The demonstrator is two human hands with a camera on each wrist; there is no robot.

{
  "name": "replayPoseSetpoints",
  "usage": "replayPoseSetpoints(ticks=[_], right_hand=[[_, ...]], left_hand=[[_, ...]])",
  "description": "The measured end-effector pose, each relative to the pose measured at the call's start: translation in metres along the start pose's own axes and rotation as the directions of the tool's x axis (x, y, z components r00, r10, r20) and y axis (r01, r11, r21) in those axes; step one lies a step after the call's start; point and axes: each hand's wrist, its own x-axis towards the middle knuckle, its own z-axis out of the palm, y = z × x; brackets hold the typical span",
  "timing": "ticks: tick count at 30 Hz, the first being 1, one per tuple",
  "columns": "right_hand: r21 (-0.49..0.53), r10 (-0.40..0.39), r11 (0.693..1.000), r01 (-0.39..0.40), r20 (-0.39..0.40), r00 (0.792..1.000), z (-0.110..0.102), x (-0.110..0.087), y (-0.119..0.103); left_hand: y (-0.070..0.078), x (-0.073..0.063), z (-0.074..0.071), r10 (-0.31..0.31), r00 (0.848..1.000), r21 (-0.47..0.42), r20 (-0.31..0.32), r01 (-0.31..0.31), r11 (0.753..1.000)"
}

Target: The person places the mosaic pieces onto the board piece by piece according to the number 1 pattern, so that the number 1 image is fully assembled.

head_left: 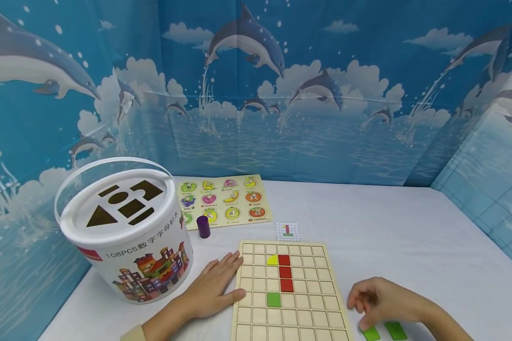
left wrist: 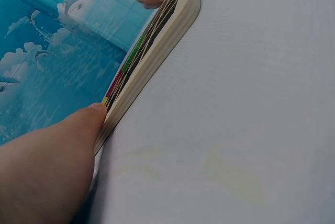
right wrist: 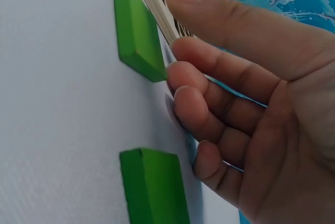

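My left hand [head_left: 215, 289] lies flat on the table, fingers straight, its fingertips and thumb at the left edge of a wooden grid board [head_left: 259, 316]. Set in the board's squares are a yellow rounded piece [head_left: 272, 260], a column of three red square tiles [head_left: 285, 272] and a green square tile [head_left: 274, 299]. To the right of the board, my right hand [head_left: 386, 298] hovers low with loosely bent fingers and nothing between thumb and fingers. Its fingertips are right beside one loose green tile [right wrist: 138, 33]; a second green tile [right wrist: 159, 187] lies close by.
Beyond the board sits a small pattern card [head_left: 288, 232] with a coloured grid. A purple cylinder [head_left: 203, 227] stands before a fruit picture puzzle [head_left: 222, 201]. At left is a white bucket [head_left: 149, 255] with shape holes in its lid. A dolphin-print curtain [head_left: 324, 142] backs the table.
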Motion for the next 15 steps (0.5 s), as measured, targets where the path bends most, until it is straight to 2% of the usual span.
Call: replayPoseSetpoints(ticks=[8, 15], right_hand=[[-0.016, -0.082, 0.996, 0.084, 0.097, 0.992, 0.0009, -0.0033, -0.0009], [-0.069, -0.11, 0.991, 0.116, 0.087, 0.99, 0.0029, -0.0037, 0.0006]], left_hand=[[-0.0032, 0.0007, 0.0034, -0.002, 1.0, -0.007, -0.006, 0.001, 1.0], [-0.0022, 0.0004, 0.0022, -0.008, 1.0, -0.013, 0.004, 0.008, 1.0]])
